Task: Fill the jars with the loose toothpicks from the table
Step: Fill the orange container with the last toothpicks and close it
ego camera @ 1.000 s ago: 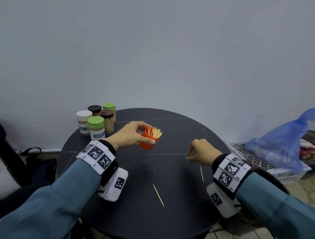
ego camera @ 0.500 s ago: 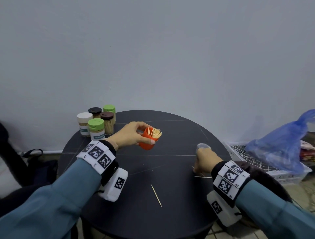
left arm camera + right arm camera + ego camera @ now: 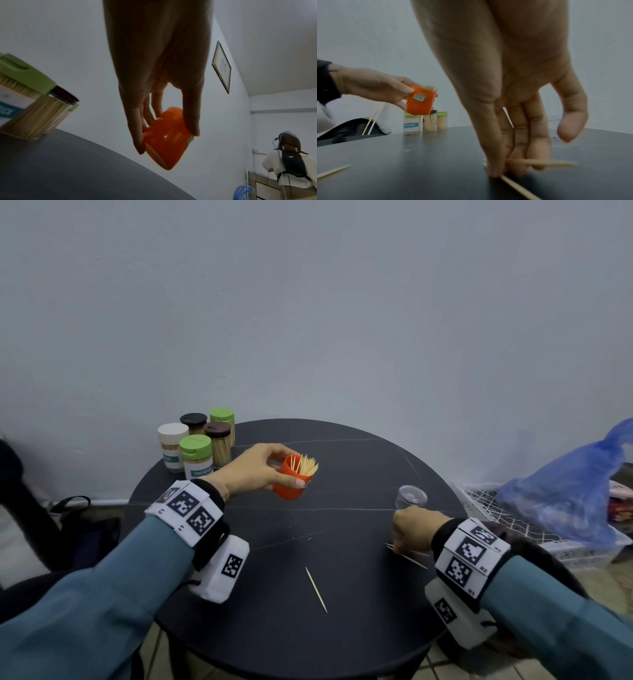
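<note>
The left hand (image 3: 255, 470) grips an orange jar (image 3: 291, 482) bristling with toothpicks above the tabletop (image 3: 342, 628); right of the jar, the right hand's (image 3: 412, 530) fingers (image 3: 494, 159) apparently pinch loose toothpicks (image 3: 544, 163) at the tabletop.

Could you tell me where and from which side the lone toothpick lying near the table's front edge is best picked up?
Pinch the toothpick near its middle, coming from above: it lies flat on the table, thin, with nothing close beside it.
</note>
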Available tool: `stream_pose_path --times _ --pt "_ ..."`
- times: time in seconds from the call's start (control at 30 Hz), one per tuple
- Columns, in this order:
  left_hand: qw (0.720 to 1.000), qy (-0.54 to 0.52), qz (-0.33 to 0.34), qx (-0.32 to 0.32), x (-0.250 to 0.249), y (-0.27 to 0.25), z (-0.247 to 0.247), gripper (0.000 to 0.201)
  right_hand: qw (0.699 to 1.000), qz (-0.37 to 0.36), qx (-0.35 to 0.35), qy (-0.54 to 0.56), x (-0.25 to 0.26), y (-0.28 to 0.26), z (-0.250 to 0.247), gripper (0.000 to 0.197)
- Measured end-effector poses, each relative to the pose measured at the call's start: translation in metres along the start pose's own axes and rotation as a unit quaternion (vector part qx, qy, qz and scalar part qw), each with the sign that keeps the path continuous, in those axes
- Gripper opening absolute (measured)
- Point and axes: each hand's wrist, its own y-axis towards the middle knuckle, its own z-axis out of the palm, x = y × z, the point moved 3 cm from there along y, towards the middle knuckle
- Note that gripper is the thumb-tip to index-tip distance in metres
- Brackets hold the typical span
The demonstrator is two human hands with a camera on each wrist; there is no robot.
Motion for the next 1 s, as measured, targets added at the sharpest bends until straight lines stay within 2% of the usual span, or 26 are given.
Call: stream_pose_path --times 0.07,0.2,0.37,0.67,0.87,1.0 --pt "1.000 0.001 0.001 -0.001 0.000 0.000 0.000 0.053 1.000 -0.018 -0.009 0.015 0.012 0.000 -0.003 0.031" --pt "1.000 0.002 -0.001 -0.003 0.002 -0.003 -0.003 0.054 0.992 -0.081 -0.041 0.092 0.040 0.002 -0.008 0.019" --pt "1.000 -0.001 -0.009 -0.009 0.007 -0.007 -0.010 0.056 0.977 -0.141 -0.009 0.157 0.075 -0.004 -0.009 0.021" --pt "0.999 0.012 -0.027 -0.029 0.009 -0.027 -0.023 0.058 0.981 -0.120 0.025 0.151 0.098 -0.003 -0.005 0.026" --pt "0.998 0.008 -0.048 -0.045 0.012 -0.046 -0.032 0.058 0.984 -0.139 0.019 0.113 0.108 -0.006 -0.010 0.018" --pt "0.997 0.002 -0.052 -0.053 0.011 -0.054 -0.035 0.057 0.984 -0.155 0.041 0.077 0.115 -0.009 -0.013 0.021"
